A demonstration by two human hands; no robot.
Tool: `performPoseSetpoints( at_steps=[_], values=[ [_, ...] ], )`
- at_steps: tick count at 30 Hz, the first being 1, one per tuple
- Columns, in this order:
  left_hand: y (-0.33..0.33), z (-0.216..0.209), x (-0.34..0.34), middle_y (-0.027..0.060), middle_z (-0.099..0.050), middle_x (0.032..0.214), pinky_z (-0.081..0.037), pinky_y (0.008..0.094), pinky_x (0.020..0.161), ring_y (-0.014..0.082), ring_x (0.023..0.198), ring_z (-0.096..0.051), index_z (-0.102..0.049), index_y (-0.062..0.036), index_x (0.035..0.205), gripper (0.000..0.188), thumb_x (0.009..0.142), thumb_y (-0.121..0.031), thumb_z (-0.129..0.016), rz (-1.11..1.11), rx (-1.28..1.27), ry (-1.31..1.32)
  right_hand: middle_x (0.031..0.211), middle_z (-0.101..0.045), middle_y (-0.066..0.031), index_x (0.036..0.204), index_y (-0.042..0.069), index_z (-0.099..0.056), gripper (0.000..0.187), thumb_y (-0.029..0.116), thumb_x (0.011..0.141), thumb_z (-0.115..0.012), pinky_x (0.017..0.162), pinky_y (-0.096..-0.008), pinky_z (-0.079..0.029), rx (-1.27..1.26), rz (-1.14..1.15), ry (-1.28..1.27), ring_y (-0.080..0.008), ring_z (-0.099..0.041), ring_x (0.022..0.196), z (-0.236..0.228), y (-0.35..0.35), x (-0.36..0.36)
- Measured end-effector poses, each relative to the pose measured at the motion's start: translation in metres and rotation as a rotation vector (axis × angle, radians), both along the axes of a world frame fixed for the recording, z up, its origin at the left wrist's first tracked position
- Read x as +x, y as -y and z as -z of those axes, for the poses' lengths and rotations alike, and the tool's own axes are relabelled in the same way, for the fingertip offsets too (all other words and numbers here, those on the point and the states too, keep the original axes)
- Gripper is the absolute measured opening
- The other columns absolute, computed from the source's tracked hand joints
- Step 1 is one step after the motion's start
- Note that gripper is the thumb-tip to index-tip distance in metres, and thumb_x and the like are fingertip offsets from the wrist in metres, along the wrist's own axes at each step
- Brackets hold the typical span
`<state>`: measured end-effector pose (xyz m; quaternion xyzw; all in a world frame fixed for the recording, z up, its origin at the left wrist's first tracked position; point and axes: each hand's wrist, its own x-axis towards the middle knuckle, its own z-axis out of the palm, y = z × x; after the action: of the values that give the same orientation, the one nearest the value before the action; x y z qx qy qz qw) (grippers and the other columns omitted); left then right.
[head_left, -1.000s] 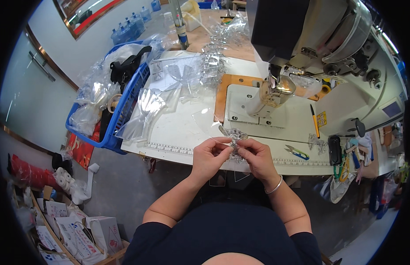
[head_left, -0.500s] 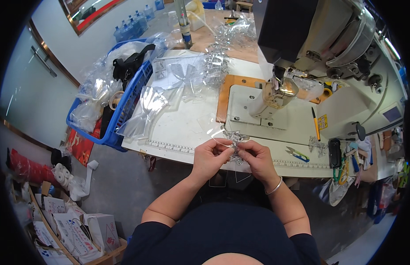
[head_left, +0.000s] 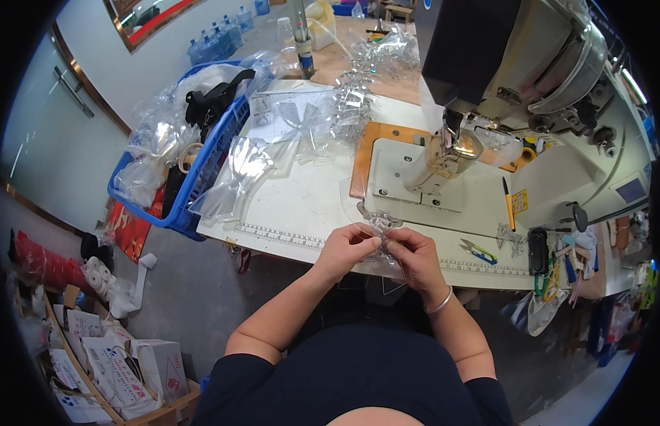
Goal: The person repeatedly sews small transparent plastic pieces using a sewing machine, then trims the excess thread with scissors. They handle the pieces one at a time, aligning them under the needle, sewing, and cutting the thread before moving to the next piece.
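At the front edge of the white table (head_left: 280,206), both hands meet over a bunched piece of clear plastic (head_left: 381,220). My left hand (head_left: 348,248) is closed, thumb against fingers, pinching it from the left. From the right, my right hand (head_left: 414,257) pinches it too, the fingertips of the two hands nearly touching. Thin see-through flaps stick out above and below the fingers. Glints hide the exact shape of the piece. Just beyond stands an industrial sewing machine (head_left: 444,153) with a raised post.
Thread snips (head_left: 479,251) and an orange pen (head_left: 509,204) lie at the right, near a black case (head_left: 537,250). Flat clear plastic pieces (head_left: 237,177) and a crinkled clear pile (head_left: 353,106) cover the left and back. A blue basket (head_left: 181,216) adjoins the table's left edge.
My hands stay pinched on the clear plastic and have shifted it slightly; its flaps sit at a different angle. The view has moved a little.
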<state>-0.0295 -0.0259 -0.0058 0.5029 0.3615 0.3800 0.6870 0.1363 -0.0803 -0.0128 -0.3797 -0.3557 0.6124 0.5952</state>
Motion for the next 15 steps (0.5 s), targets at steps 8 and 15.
performPoseSetpoints(
  at_steps=[8,15],
  values=[
    [0.000,0.004,0.005,0.0028,-0.060,0.071,-0.042,0.0210,0.060,0.0061,0.065,-0.053,-0.062,0.0006,0.083,0.009,0.081,-0.007,-0.066,-0.008,0.017,-0.074,0.084,-0.065,-0.0058,0.105,-0.004,-0.063,0.025,0.008,0.084,-0.067,0.072,-0.0226,-0.051,-0.042,0.166,0.425,-0.0106,-0.061,0.078,-0.024,-0.008,0.007],
    [0.007,-0.003,0.005,0.0039,-0.063,0.080,-0.046,0.0215,0.066,0.0061,0.071,-0.056,-0.061,0.0012,0.081,0.014,0.081,-0.010,-0.069,-0.001,0.175,-0.036,0.074,-0.064,-0.0059,0.091,-0.003,-0.061,0.017,0.007,0.080,-0.070,0.057,-0.0229,-0.051,-0.047,0.136,0.253,-0.0092,-0.060,0.065,-0.032,-0.021,0.006]
  ],
)
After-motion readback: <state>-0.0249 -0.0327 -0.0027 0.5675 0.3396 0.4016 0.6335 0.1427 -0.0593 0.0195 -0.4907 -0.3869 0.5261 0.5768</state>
